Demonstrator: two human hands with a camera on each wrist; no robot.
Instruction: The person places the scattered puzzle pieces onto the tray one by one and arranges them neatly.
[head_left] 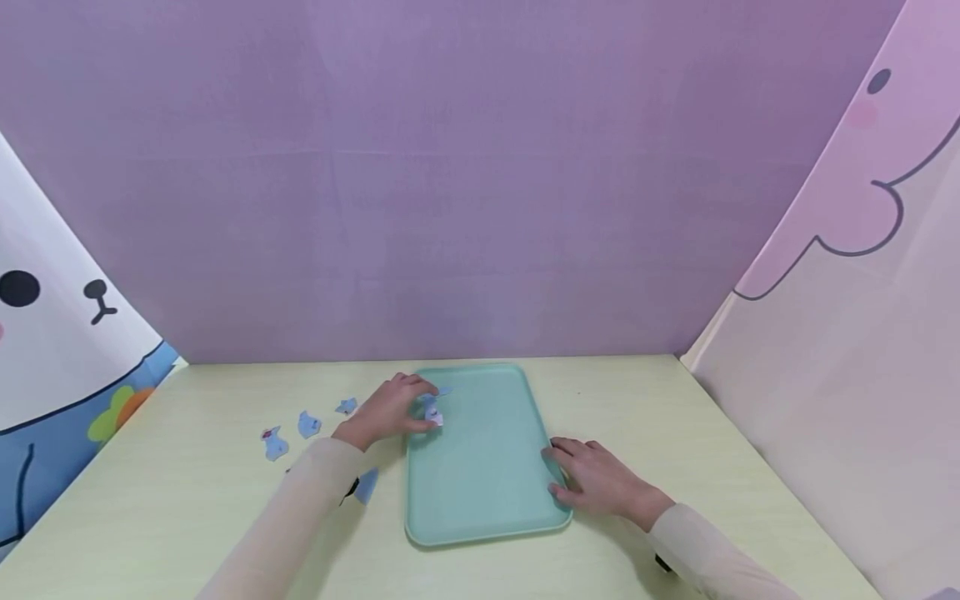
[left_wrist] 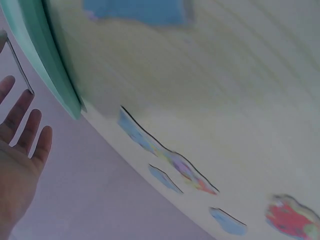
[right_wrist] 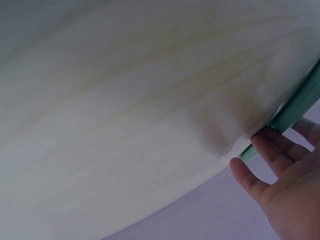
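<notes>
Above the left part of a mint-green tray [head_left: 487, 467], my left hand [head_left: 392, 408] pinches a small, irregular blue printed card piece [head_left: 432, 410] between thumb and fingers. From the left wrist view the piece [left_wrist: 20, 67] appears edge-on as a thin strip at the fingertips. Another blue piece [head_left: 446, 390] lies on the tray just beyond those fingers, partly hidden. My right hand [head_left: 600, 479] rests against the tray's right rim, fingers extended and touching it; the right wrist view shows the fingertips at the tray's side wall [right_wrist: 295, 102].
Left of the tray, several blue printed pieces lie on the pale table [head_left: 180, 500]: one with a red patch [head_left: 275, 443], one in the middle [head_left: 309, 424], a small one [head_left: 347, 406] and one near the left forearm [head_left: 366, 485]. A purple backdrop [head_left: 450, 208] stands behind.
</notes>
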